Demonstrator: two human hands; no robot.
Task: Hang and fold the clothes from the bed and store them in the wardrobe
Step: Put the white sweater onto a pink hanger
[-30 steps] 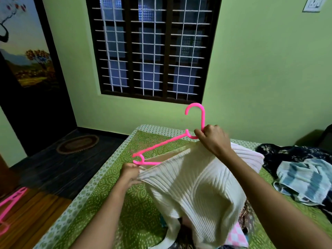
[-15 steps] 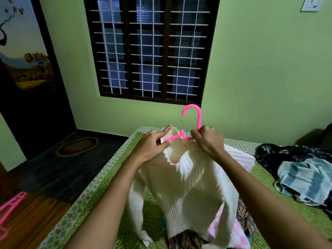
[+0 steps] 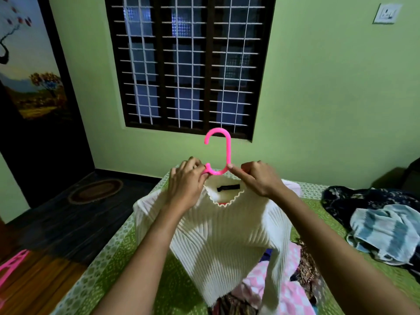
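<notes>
Only the hook of the pink hanger [image 3: 228, 151] clears the white sweater [image 3: 218, 237].

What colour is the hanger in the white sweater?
The hanger is bright pink, clearest in the head view.

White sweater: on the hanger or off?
On: hook of the pink hanger rises through the neckline of the white sweater, knit draping off its shoulders; left hand and right hand pinch its neck.
</notes>
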